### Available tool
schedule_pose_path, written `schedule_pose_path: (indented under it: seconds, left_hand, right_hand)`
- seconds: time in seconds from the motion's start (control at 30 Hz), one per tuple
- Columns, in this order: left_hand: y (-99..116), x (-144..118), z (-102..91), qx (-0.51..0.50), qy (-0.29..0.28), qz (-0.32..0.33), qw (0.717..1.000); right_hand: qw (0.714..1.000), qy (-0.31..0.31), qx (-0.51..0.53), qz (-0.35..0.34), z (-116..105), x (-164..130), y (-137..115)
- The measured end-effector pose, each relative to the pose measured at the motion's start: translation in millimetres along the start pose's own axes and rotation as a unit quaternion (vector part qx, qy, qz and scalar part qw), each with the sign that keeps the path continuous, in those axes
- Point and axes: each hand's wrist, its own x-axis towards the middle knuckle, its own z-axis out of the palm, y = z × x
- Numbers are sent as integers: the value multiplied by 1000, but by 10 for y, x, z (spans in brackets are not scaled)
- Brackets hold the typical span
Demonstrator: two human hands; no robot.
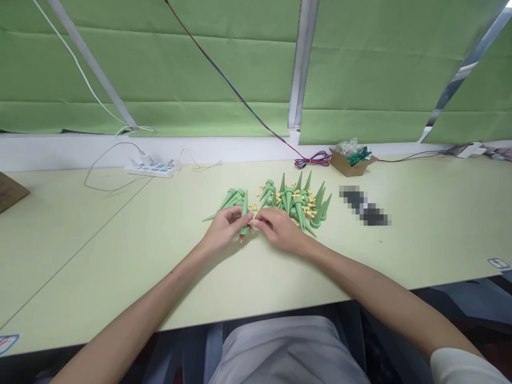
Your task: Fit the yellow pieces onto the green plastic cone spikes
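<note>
My left hand [225, 226] is closed around a green plastic spike [244, 210], a cone with a wide collar, its tip pointing away from me. Close beside it, my right hand [280, 228] pinches a small yellow piece [255, 222] against the spike's side near the collar; the fingers partly hide it. Behind my left hand lie several similar green spikes [232, 198]. Beyond my right hand is a larger heap of green spikes [288, 198], some standing on their collars, with small yellow pieces [310, 205] scattered among them.
At the back stand a small cardboard box [352, 166] with green and clear plastic stuff, a coiled red-blue cable [314, 159] and a white power strip [154, 169]. A pixelated dark item [365, 206] lies right of the heap. A cardboard piece [12, 192] is at far left.
</note>
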Motion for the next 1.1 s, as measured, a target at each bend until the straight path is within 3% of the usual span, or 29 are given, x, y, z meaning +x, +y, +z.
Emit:
schedule_pose_path:
  seconds: [0.3, 0.63, 1.1]
  left_hand:
    - [-9, -9, -3, -8, -3, -6, 1000]
    - [-24, 10, 1, 9, 35, -10, 999]
    - [-2, -2, 7, 20, 11, -6, 1000]
  right_hand:
    - [1000, -6, -9, -3, 2, 8, 0]
    - [1000, 3, 6, 20, -4, -14, 3]
    - [1000, -16, -1, -23, -4, -3, 7]
